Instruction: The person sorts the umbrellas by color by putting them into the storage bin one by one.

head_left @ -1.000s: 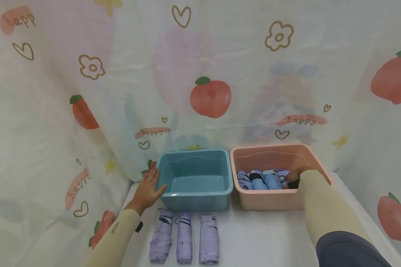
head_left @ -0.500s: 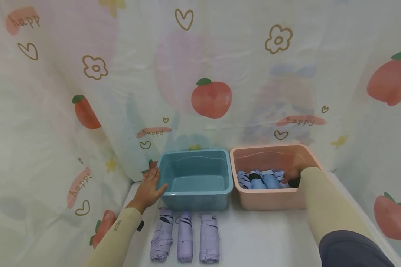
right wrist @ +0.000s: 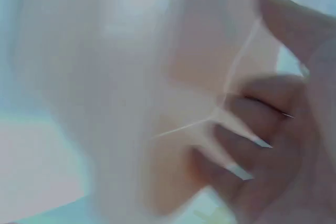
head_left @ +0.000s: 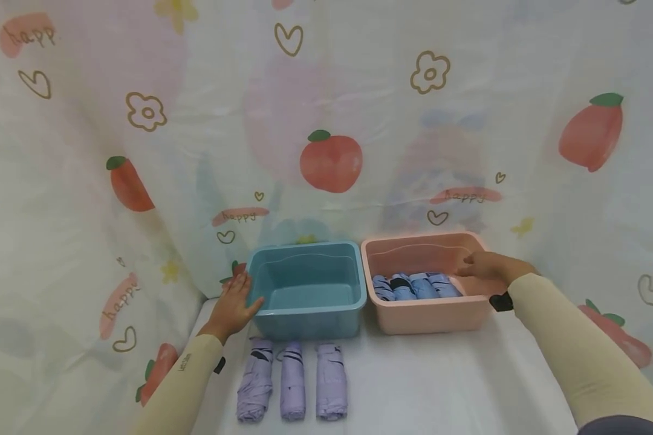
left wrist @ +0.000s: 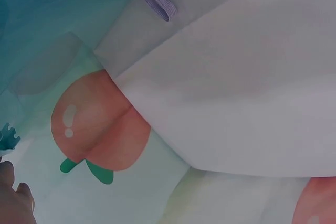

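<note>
My left hand (head_left: 230, 309) rests on blue basin (head_left: 310, 327), fingers straight; right hand (head_left: 491, 266) empty, fingers apart, over pink basin (head_left: 430, 317). Inside: four rolled umbrellas (head_left: 422, 287), probably light, soft-skinned; best gripped mid-roll.

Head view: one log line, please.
left hand: touching blue bin; right hand: empty, at pink bin; inside: four rolls; table: three lavender rolls

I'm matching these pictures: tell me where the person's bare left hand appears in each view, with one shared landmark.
Head: left hand, left of centre, at the left rim of the blue-teal plastic basin.
Left wrist: lower left corner, partly cut off.
Right wrist: not in it; the bare right hand shows instead.
Shared by head and left wrist: white backdrop printed with red fruit.
</note>
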`<state>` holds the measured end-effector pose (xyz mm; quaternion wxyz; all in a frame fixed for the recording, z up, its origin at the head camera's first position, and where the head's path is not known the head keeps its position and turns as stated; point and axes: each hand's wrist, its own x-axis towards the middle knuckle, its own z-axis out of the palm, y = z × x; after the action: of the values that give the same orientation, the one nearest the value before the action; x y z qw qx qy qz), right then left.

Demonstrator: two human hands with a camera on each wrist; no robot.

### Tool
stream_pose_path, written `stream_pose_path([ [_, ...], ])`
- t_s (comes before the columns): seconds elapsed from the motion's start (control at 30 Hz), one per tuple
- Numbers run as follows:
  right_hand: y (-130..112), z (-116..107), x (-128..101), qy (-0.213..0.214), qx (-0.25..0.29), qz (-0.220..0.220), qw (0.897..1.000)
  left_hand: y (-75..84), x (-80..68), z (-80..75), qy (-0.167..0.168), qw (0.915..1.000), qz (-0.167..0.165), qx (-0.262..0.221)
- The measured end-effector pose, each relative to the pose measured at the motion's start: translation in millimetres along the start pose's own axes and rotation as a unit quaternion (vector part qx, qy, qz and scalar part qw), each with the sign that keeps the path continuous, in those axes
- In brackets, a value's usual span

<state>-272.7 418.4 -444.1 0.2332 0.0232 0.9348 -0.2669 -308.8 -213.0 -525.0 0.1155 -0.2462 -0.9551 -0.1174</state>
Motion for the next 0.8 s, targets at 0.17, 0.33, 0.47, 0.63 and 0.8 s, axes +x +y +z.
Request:
stream_pose_path([
  [0.17, 12.7, 19.5, -1.0, 0.109, -0.065, -0.096, 0.987, -0.1, -1.6, -4.1, -0.009, 0.9998, -0.015, 0.001],
  [0.33, 26.7, 35.8, -4.4, 0.181, -0.148, -0.100, 0.967, 4.2, -3.5, -6.7, -0.020, 0.9995, -0.020, -0.017],
  [0.47, 32.5, 44.5, -7.8, 0.199, -0.158, -0.074, 0.964, 6.4, -6.8, -6.9, -0.018, 0.9995, -0.019, -0.015],
  [0.63, 30.5, 50.1, -11.6, 0.196, -0.142, -0.056, 0.969, 7.9, -6.5, -8.2, -0.020, 0.9995, -0.022, -0.011],
  [0.8, 31.0, 52.9, -16.0, 0.206, -0.149, -0.051, 0.966, 9.5, -3.4, -9.9, -0.028, 0.9994, -0.015, -0.012],
])
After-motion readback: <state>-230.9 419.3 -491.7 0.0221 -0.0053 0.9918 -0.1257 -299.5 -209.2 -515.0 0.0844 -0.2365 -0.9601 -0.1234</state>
